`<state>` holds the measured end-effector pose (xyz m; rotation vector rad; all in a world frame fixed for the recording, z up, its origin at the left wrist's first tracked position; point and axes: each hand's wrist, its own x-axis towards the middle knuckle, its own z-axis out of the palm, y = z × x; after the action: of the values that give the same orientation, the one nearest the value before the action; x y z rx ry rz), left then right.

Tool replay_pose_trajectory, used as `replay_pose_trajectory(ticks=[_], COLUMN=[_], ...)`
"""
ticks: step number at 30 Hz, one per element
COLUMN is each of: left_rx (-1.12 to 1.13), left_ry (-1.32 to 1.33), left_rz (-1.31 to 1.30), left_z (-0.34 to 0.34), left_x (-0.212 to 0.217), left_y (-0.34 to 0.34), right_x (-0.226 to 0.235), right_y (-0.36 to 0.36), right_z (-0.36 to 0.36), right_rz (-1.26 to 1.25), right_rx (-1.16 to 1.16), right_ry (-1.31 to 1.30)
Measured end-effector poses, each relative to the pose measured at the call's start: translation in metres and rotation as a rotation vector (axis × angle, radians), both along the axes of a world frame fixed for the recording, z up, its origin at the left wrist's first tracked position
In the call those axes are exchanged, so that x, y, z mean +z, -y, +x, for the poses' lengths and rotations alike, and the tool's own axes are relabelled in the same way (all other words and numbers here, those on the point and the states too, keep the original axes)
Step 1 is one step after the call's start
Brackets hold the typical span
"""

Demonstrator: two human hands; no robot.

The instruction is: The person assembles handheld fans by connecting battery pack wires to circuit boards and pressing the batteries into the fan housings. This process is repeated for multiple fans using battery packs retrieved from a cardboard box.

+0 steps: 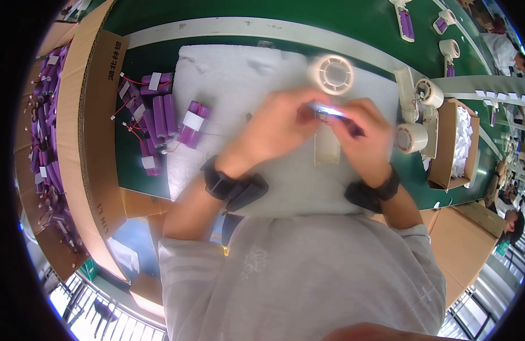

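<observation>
Both my hands meet over the middle of the white foam sheet point(239, 68), blurred by motion. My left hand point(279, 122) is closed, its fingertips on a purple battery pack point(335, 112) that gives off a bright glare. From the other side my right hand point(362, 133) pinches the same pack, which the fingers mostly cover. Under the hands lies a cream handheld-fan housing, with its round ring head point(333, 74) beyond them and its handle shell point(327, 146) nearer me. Another purple battery pack with a white label point(191, 125) rests on the foam to the left.
Several wired purple packs point(154, 116) are heaped at the foam's left edge. A tall cardboard box point(97, 136) full of packs stands farther left. On the right are more fan housings point(411, 138) and a small carton of white pieces point(461, 142). A pale rail point(228, 25) crosses behind.
</observation>
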<state>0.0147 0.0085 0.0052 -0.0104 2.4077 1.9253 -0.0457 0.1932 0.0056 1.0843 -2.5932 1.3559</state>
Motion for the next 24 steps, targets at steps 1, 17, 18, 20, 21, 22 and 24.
replay_pose_trajectory(ticks=[1, 17, 18, 20, 21, 22, 24], left_rx=[0.0, -0.019, -0.015, -0.002, 0.006, 0.015, 0.039], left_ry=[0.004, -0.185, -0.161, -0.142, -0.17, -0.199, -0.232], left_rz=[0.009, -0.171, -0.175, -0.184, -0.182, -0.182, -0.213], left_z=[0.0, -0.004, -0.006, -0.007, -0.004, -0.001, -0.003], left_x=[0.0, -0.008, -0.006, -0.007, -0.006, -0.007, -0.011], left_y=[0.0, -0.002, -0.001, 0.0, -0.003, -0.006, -0.002], right_x=[0.0, 0.011, 0.013, 0.015, 0.019, 0.023, 0.021], right_y=[0.0, -0.005, -0.006, -0.012, -0.017, -0.024, -0.034], right_z=[0.0, -0.016, -0.02, -0.023, -0.023, -0.023, -0.029], right_rz=[0.01, 0.143, 0.191, 0.183, 0.159, 0.135, 0.06], right_rx=[-0.003, 0.055, 0.098, 0.168, 0.254, 0.342, 0.347], right_ry=[-0.016, 0.355, 0.465, 0.465, 0.456, 0.445, 0.538])
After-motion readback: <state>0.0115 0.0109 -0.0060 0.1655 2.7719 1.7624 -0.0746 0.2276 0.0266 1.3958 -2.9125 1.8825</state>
